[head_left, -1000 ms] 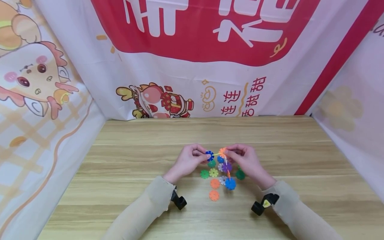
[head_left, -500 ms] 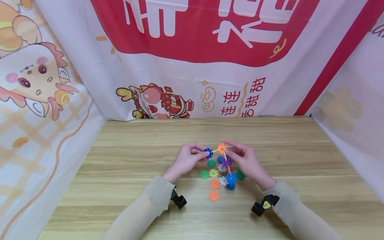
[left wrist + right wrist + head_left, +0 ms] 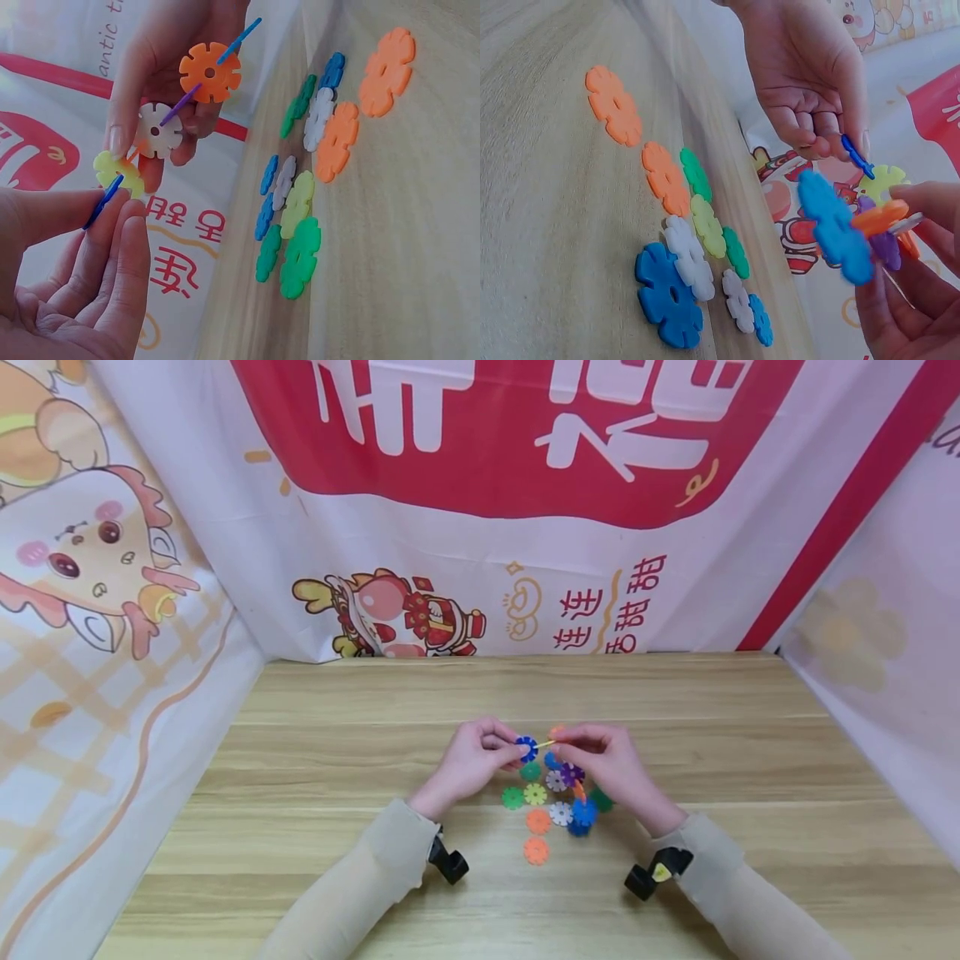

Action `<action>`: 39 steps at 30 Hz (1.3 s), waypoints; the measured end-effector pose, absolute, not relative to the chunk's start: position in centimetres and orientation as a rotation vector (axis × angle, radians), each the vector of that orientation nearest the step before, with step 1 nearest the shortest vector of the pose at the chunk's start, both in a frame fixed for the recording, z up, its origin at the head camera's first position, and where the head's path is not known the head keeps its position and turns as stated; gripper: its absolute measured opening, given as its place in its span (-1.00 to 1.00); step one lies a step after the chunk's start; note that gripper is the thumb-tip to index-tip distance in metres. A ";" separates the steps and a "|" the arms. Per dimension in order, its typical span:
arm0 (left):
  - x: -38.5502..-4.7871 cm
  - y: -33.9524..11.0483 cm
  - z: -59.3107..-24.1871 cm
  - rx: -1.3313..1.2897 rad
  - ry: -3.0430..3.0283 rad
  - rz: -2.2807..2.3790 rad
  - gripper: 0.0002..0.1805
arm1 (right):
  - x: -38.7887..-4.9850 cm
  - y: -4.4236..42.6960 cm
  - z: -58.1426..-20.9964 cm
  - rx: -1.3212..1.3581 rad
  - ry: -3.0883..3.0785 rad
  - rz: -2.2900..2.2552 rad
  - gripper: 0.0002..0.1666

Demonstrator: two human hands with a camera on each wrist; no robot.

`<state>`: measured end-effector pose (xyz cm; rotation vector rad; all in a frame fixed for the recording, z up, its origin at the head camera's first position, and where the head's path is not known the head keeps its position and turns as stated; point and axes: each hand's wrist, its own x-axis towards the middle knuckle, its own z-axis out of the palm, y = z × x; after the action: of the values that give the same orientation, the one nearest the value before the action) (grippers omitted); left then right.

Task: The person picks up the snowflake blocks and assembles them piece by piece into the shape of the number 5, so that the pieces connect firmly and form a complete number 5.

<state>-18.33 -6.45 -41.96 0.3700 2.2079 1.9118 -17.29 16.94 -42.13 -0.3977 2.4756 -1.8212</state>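
My left hand [image 3: 476, 760] pinches a dark blue notched plastic disc [image 3: 105, 201] between thumb and fingers. A yellow disc [image 3: 118, 174] meets it edge to edge, slotted or touching. My right hand [image 3: 611, 764] pinches the chain by the yellow disc. From there the joined chain runs on through an orange disc partly hidden by fingers, a white disc [image 3: 150, 116], a purple disc [image 3: 883, 244], another orange disc [image 3: 196, 71] and a light blue disc [image 3: 832, 229] at its free end. The chain hangs in the air above the table.
Several loose discs lie flat on the wooden table [image 3: 375, 718] below the hands: two orange ones [image 3: 536, 850], a yellow one [image 3: 535, 793], plus green, white and blue ones. Printed cloth [image 3: 420, 535] hangs behind the table and at both sides.
My right hand's fingers have shifted left from the orange disc onto the yellow one. The hanging chain has swung slightly right. My left hand keeps its pinch on the dark blue disc.
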 end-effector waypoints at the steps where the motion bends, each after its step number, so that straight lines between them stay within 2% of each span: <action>1: -18.3 -6.4 -42.0 0.375 2.214 1.910 -0.83 | -17.3 16.9 -42.2 -0.398 2.488 -1.815 -0.76; 13: -18.0 -6.3 -41.9 0.377 2.220 1.867 -0.86 | -17.4 17.0 -41.8 -0.343 2.481 -1.780 -0.90; 39: -18.2 -6.3 -42.7 0.383 2.179 1.883 -0.90 | -17.5 16.9 -42.5 -0.424 2.491 -1.757 -0.90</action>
<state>-18.21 -6.31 -42.67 0.3830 2.1788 1.8834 -17.45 16.92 -42.48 -0.4236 2.4914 -1.7568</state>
